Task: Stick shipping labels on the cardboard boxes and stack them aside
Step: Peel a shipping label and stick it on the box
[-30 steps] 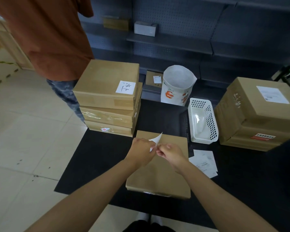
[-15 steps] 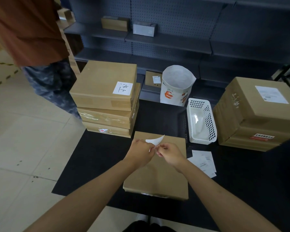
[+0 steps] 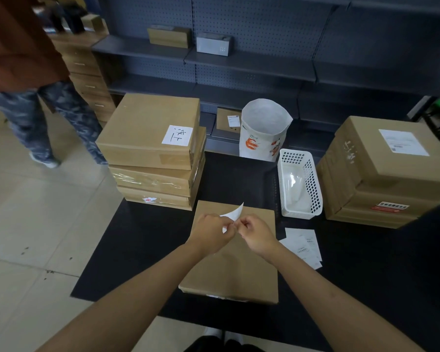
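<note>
Pinching a white shipping label (image 3: 233,214) between both hands, you hold it just above the far part of the flat cardboard box (image 3: 235,265) that lies on the black table (image 3: 137,240) before you; your left hand (image 3: 212,232) and right hand (image 3: 258,235) are close together, fingertips closed on the label's lower edge, and its upper corner curls up. More loose labels (image 3: 302,246) lie on the table just right of this box, near a white perforated basket (image 3: 299,185). A stack of three boxes (image 3: 150,153) stands at far left, another stack (image 3: 381,174) at far right, a white paper bag (image 3: 263,130) between them.
</note>
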